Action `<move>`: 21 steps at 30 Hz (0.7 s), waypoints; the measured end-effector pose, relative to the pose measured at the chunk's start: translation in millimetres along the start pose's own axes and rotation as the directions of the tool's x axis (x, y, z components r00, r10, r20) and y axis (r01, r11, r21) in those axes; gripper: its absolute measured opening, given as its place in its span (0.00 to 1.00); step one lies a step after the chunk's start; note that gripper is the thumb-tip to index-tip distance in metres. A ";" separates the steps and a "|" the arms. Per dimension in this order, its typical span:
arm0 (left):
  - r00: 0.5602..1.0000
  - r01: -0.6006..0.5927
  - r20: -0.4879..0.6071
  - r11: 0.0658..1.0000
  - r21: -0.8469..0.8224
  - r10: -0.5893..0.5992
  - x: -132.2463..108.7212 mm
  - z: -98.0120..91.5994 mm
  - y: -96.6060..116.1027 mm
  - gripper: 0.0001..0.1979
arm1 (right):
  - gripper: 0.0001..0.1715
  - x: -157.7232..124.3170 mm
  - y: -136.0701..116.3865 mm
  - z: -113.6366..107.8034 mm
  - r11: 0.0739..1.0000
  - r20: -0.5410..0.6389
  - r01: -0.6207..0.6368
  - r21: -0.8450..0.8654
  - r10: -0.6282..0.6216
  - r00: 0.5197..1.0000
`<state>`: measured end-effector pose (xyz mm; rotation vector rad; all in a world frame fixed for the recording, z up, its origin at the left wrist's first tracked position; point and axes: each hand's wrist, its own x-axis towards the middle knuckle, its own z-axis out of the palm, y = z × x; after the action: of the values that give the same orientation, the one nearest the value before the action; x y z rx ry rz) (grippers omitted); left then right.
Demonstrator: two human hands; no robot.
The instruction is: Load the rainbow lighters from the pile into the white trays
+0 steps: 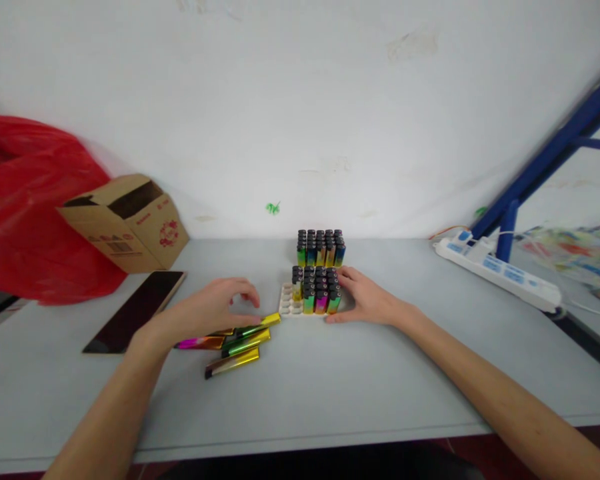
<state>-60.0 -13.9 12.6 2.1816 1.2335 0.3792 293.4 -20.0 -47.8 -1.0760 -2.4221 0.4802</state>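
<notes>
Several metallic-coloured lighters lie loose on the table, their foil bodies yellow, green, brown and pink. My left hand is over them with thumb and fingers apart, the thumb close to the uppermost green-and-yellow lighter. A white tray with round-edged slots holds upright lighters with black tops; bare slots show at its left side. At the tray's right side, my right hand grips it, thumb at the front corner and fingers behind the lighters. Part of these fingers is hidden.
Behind the tray stands another block of upright lighters. At left are a dark phone-like slab, an open cardboard box and a red plastic bag. A white power strip and blue metal frame are at right.
</notes>
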 end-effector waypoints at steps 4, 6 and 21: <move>0.994 -0.008 0.112 0.993 0.116 -0.005 -3.7 -0.9 -8.1 0.11 | 0.48 0.1 0.4 -0.4 1.000 0.006 0.004 0.005 -0.004 1.000; 0.993 -0.006 0.118 0.986 0.165 -0.013 -3.4 0.8 -11.0 0.10 | 0.48 0.2 0.4 -0.8 1.000 0.008 0.003 0.009 -0.003 1.000; 0.963 -0.156 -0.266 0.690 -0.707 -0.054 -5.5 -9.0 14.6 0.10 | 0.49 0.6 -2.3 -1.8 1.000 0.019 -0.011 0.007 0.011 1.000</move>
<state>-57.7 -21.0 29.0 1.4894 0.9158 1.0289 292.6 -20.8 -45.1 -1.0869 -2.4299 0.5049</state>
